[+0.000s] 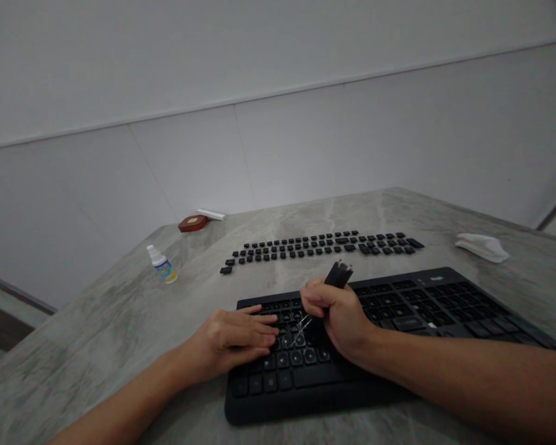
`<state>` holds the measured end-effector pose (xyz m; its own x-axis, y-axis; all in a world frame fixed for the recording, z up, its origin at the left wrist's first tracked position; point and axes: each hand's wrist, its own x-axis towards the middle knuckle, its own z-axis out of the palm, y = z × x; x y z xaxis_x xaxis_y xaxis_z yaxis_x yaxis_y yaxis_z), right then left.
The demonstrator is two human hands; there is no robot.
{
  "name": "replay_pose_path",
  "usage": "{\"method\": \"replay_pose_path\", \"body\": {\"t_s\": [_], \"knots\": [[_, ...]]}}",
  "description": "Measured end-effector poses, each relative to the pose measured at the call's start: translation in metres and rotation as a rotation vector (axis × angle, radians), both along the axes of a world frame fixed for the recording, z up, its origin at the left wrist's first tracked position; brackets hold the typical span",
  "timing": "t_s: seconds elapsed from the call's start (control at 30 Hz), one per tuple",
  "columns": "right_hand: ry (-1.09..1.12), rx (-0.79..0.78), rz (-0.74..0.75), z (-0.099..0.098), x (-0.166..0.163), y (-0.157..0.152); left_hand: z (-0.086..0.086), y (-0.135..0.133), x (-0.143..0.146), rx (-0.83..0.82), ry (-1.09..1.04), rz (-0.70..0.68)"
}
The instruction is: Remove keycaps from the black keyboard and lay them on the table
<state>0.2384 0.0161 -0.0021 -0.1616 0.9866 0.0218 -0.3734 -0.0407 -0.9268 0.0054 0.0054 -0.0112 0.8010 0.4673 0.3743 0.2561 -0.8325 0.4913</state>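
A black keyboard (324, 374) lies in front of me, many of its keys gone and the round key seats bare. My left hand (234, 340) rests over its left end, fingers stretched out and touching the keys. In the closed fist of my right hand (338, 312) is a keycap puller (338, 275) with a black handle, held at a slant. Its thin wire prongs reach down to the key seats just right of my left fingertips. Whether the wires grip a keycap cannot be made out. Behind the keyboard, loose black keycaps (299, 253) lie in rows.
A small spray bottle (163, 266) stands to the left on the grey marbled table (120, 327). Farther back are a reddish-brown case (193, 223) and a flat white object (211, 214). A white cloth (482, 247) lies at the right. The wall (296, 142) borders the table's far edge.
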Motion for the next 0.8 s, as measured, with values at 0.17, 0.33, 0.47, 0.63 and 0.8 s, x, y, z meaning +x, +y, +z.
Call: {"method": "replay_pose_path", "body": {"t_s": [0.17, 0.33, 0.47, 0.63, 0.8], "knots": [[-0.002, 0.034, 0.053, -0.001, -0.001, -0.003, -0.001, 0.001, -0.002, 0.011, -0.007, -0.010], [-0.011, 0.056, 0.066, -0.002, 0.000, -0.002, 0.004, 0.000, 0.000, 0.005, -0.076, -0.004], [-0.019, 0.069, 0.083, -0.001, 0.001, -0.003, 0.007, 0.001, 0.001, 0.083, -0.111, 0.071], [-0.044, 0.088, 0.078, 0.000, 0.000, -0.003, 0.000, 0.012, -0.006, 0.152, -0.121, 0.318], [-0.071, 0.106, 0.088, 0.001, 0.001, -0.004, -0.008, 0.023, -0.018, 0.219, -0.063, 0.542]]}}
